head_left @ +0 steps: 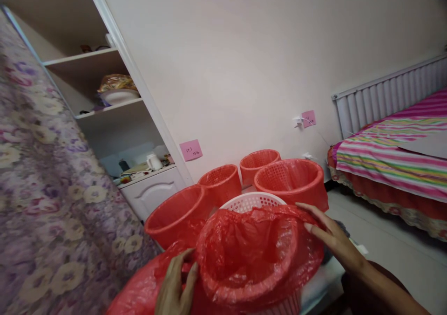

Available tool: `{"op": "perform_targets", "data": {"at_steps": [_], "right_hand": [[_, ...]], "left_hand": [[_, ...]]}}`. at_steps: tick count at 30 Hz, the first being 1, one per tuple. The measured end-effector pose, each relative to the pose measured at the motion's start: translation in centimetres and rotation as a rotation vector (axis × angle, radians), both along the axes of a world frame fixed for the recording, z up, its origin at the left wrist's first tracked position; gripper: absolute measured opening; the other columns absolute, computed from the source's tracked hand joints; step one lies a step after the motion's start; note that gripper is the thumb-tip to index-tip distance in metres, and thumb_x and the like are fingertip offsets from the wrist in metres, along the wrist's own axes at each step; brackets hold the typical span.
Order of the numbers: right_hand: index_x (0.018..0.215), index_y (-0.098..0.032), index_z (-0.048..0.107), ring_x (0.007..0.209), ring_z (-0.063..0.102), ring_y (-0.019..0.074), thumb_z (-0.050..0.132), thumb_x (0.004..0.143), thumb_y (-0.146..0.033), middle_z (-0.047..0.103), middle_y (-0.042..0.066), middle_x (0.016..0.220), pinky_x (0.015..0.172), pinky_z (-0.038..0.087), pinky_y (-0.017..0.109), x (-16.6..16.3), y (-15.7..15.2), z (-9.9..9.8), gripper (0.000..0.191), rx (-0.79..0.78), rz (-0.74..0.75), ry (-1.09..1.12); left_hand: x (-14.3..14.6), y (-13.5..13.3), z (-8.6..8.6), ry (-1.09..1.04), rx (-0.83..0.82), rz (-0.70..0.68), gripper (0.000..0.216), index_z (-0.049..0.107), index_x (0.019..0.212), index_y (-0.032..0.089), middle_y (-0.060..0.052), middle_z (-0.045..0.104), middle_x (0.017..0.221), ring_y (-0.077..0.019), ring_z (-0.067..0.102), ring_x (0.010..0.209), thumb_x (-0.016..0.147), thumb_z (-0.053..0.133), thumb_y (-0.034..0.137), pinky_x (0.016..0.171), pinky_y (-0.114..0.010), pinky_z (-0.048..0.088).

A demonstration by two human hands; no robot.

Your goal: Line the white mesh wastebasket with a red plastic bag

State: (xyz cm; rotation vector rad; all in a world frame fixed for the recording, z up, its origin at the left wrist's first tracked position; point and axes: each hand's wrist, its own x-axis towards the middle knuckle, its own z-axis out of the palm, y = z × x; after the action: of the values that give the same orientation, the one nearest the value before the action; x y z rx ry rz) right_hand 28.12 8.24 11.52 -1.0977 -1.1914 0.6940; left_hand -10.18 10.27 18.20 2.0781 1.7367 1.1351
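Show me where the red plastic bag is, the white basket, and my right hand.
red plastic bag (244, 249), head view, on its crumpled inside.
white basket (249, 201), head view, on its far rim.
right hand (330, 233), head view, on the back of the hand.

Four red baskets (223, 182) stand far; shelves (104, 110) far left, striped bed (391, 161) right, floral cloth (52, 189) near left.

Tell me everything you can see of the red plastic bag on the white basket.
The red plastic bag is thin, translucent and crinkled. It lines the white lattice basket, its mouth folded over the near rim while the far rim is bare. The left hand pinches it at the near left edge; the right hand lies flat on its right side. More red film bunches at lower left.
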Motion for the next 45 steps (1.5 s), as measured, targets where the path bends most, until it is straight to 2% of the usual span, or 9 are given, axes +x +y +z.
{"op": "perform_targets", "data": {"at_steps": [4,11,19,29,32,35,39,43,45], "right_hand": [[0.109,-0.024,0.066,0.114,0.056,0.0331,0.059,0.080,-0.039,0.068,0.008,0.117,0.106,0.034,0.050,-0.7,1.2,0.8,0.034,0.059,-0.027,-0.019],[0.099,-0.025,0.065,0.078,0.069,0.0230,0.069,0.069,-0.028,0.075,0.001,0.089,0.072,0.051,0.032,-2.0,4.0,-2.5,0.031,-0.078,0.165,0.719],[0.124,-0.027,0.058,0.115,0.058,0.0274,0.060,0.086,-0.046,0.065,0.005,0.126,0.097,0.042,0.036,-1.7,3.0,-1.7,0.043,0.054,0.076,0.281],[0.101,-0.022,0.070,0.097,0.065,0.0280,0.063,0.081,-0.056,0.075,0.004,0.098,0.084,0.050,0.034,-1.8,6.8,-2.9,0.040,-0.008,0.004,0.404],[0.103,-0.021,0.069,0.099,0.065,0.0272,0.063,0.082,-0.055,0.075,0.004,0.101,0.085,0.050,0.032,-1.9,7.0,-3.2,0.040,-0.011,0.028,0.431],[0.104,-0.021,0.069,0.098,0.065,0.0270,0.064,0.080,-0.057,0.074,0.006,0.103,0.087,0.050,0.033,-2.1,7.0,-3.3,0.044,-0.021,-0.024,0.433],[0.102,-0.021,0.069,0.095,0.066,0.0254,0.064,0.079,-0.057,0.075,0.006,0.101,0.086,0.051,0.030,-2.6,6.9,-2.8,0.043,0.017,-0.014,0.474],[0.098,-0.023,0.070,0.089,0.067,0.0235,0.066,0.078,-0.056,0.075,0.004,0.096,0.078,0.054,0.026,-2.9,6.6,-2.2,0.039,0.044,0.036,0.517],[0.094,-0.023,0.070,0.086,0.068,0.0232,0.066,0.077,-0.058,0.076,0.004,0.093,0.079,0.054,0.026,-2.8,6.7,-2.2,0.039,0.051,0.020,0.501]], "left_hand": [[0.8,3.0,-0.1,0.043,-0.001,0.021,0.071,0.048,0.131,0.010,-0.020,0.055,0.137,-0.0319,0.050,0.129,0.082,0.039,0.060,0.114,-0.053,0.030],[0.4,5.5,-0.5,-0.007,-0.062,0.003,0.064,0.060,0.110,0.012,-0.019,0.068,0.117,-0.0336,0.062,0.112,0.075,0.041,0.062,0.101,-0.050,0.045],[-1.3,6.4,0.0,-0.070,0.006,0.011,0.039,0.057,0.070,0.022,-0.003,0.065,0.071,-0.0245,0.063,0.073,0.068,0.059,0.060,0.072,-0.036,0.053],[-2.1,7.0,-3.4,-0.251,-0.104,0.060,0.054,0.061,0.096,0.019,-0.011,0.071,0.109,-0.0341,0.062,0.111,0.058,0.062,0.058,0.099,-0.047,0.049],[-3.1,5.8,-1.4,-0.289,-0.166,0.022,0.066,0.059,0.110,0.020,-0.013,0.064,0.127,-0.0338,0.054,0.125,0.055,0.065,0.055,0.109,-0.047,0.040],[-3.1,4.5,3.0,-0.228,-0.065,-0.003,0.064,0.054,0.120,0.023,-0.010,0.062,0.130,-0.0279,0.056,0.122,0.064,0.063,0.054,0.107,-0.042,0.043],[1.6,5.1,8.9,0.013,0.146,-0.038,0.042,0.062,0.105,0.027,-0.004,0.069,0.112,-0.0254,0.061,0.111,0.081,0.046,0.057,0.101,-0.039,0.045],[9.7,8.2,11.1,0.379,-0.233,-0.436,0.045,0.058,0.118,0.019,-0.011,0.064,0.121,-0.0227,0.057,0.112,0.094,0.029,0.044,0.099,-0.036,0.041],[12.9,10.0,10.8,0.492,-0.398,-0.559,0.044,0.061,0.119,0.019,-0.011,0.063,0.126,-0.0243,0.056,0.114,0.090,0.043,0.047,0.099,-0.036,0.040]]}}
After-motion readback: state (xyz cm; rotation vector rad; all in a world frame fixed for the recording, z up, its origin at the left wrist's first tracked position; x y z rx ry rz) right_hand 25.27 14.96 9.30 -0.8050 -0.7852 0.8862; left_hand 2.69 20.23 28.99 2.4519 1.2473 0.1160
